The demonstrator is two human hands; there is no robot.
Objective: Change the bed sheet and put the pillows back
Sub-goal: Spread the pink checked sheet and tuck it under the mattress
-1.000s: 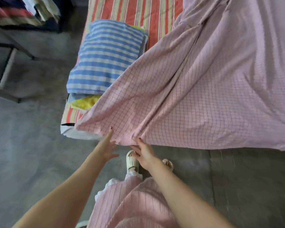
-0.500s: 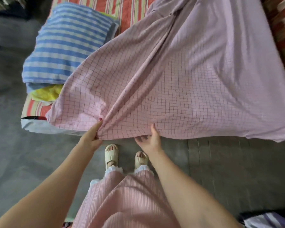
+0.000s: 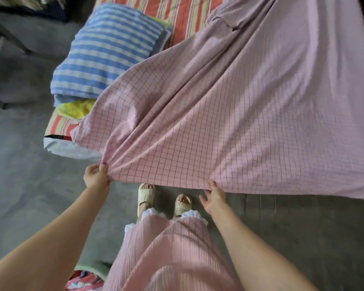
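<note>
A pink checked bed sheet lies spread over most of the bed, its near edge hanging over the side toward me. My left hand grips a bunched part of that edge, with folds fanning out from the grip. My right hand holds the same edge further right, thumb on top of the cloth and fingers below it. A blue and white striped pillow lies at the bed's left end, on top of something yellow. The red, yellow and white striped mattress shows where the sheet does not reach.
The grey concrete floor runs along the near side of the bed, where my sandalled feet stand. A dark metal frame stands at the far left. Some colourful cloth lies on the floor by my left leg.
My hands have moved apart along the sheet's near edge. The left hand has closed on a bunch of cloth and pulled it left; the right hand has shifted right.
</note>
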